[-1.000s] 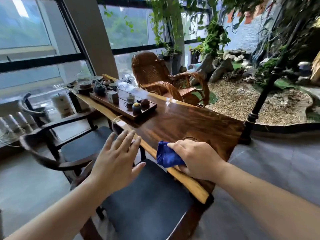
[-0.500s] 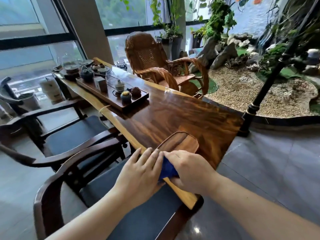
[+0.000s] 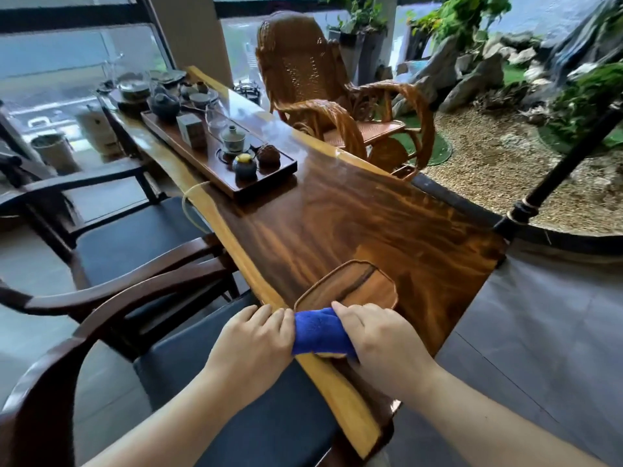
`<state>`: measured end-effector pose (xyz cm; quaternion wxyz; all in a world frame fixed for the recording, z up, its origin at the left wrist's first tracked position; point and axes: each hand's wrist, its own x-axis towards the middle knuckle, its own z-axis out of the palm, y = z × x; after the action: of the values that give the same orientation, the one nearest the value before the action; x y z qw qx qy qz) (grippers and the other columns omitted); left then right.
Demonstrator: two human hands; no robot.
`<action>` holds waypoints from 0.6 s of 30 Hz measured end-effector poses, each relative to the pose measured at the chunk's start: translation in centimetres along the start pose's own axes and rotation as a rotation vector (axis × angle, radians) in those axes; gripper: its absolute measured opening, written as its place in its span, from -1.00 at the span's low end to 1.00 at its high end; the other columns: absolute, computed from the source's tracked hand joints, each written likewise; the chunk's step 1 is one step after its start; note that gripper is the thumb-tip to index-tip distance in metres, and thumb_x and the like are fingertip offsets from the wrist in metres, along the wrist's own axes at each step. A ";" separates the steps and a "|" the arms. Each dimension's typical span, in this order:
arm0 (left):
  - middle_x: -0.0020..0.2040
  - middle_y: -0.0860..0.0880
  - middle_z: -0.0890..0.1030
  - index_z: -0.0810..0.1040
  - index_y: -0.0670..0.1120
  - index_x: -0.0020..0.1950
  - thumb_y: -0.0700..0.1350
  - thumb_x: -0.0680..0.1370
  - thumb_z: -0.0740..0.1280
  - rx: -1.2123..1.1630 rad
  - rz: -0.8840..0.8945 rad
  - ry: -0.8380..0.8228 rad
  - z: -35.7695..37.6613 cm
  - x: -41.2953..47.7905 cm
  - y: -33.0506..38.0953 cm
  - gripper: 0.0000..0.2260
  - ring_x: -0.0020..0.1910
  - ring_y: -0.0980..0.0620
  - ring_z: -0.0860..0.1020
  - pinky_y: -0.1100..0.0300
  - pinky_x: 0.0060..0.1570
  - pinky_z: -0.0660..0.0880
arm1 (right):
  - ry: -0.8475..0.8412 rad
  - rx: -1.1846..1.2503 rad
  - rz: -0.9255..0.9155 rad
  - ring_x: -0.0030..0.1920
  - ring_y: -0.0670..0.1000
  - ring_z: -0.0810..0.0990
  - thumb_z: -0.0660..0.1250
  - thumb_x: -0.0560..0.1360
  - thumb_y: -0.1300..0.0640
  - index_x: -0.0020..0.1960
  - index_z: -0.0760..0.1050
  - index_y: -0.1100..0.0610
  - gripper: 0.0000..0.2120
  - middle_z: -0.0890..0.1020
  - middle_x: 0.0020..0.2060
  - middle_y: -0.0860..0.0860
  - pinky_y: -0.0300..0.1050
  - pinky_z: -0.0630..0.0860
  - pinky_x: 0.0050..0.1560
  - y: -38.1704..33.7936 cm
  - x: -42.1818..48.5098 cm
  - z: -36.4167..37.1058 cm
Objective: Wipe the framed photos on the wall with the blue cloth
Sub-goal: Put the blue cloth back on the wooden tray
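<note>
blue fluffy cloth (image 3: 320,332) bunched on near edge of polished wooden table (image 3: 371,230) | right hand (image 3: 384,345) fingers clamped round it | left hand (image 3: 251,345) fingers together at its end, grip unclear | advice: fold into 1 flat pad before lifting

No legible text — no labels, no numbers.

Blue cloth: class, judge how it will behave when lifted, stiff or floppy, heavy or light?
Probably floppy: the blue cloth bunches over the table edge under the right hand. Likely light and grippy, given its fuzzy pile.
</note>
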<state>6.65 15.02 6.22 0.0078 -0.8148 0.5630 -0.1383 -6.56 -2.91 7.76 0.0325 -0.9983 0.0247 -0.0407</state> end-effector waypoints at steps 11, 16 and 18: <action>-0.03 -0.12 0.71 0.62 -0.25 0.11 -0.06 0.27 0.54 -0.011 -0.211 -0.263 8.5 7.3 5.9 -0.52 -0.05 -0.08 0.67 0.12 -0.17 0.61 | -0.170 0.133 -0.299 -0.05 0.09 0.59 0.36 0.35 0.21 0.34 0.39 0.20 -0.44 0.61 0.04 0.07 -0.01 0.60 -0.19 14.8 5.6 8.3; 0.00 -0.17 0.70 0.63 -0.26 0.12 -0.18 0.46 0.21 0.093 -0.351 -0.323 12.6 11.0 7.0 -0.67 0.02 -0.14 0.66 -0.08 0.10 0.57 | -0.214 0.073 -0.431 -0.05 0.14 0.55 0.33 0.37 0.21 0.36 0.35 0.25 -0.43 0.58 0.01 0.12 0.05 0.57 -0.20 19.1 9.8 11.9; 0.06 -0.20 0.69 0.61 -0.27 0.16 -0.21 0.48 0.07 0.082 -0.406 -0.385 14.3 11.5 7.7 -0.59 0.09 -0.16 0.64 -0.10 0.14 0.55 | -0.200 0.029 -0.501 -0.05 0.17 0.54 0.29 0.41 0.22 0.36 0.35 0.27 -0.48 0.57 0.01 0.15 0.07 0.55 -0.20 20.0 10.9 13.7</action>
<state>6.72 -0.49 -6.37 0.1198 -0.9211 0.3704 -0.0022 4.47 -22.58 -6.35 0.0378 -0.9718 -0.2272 0.0508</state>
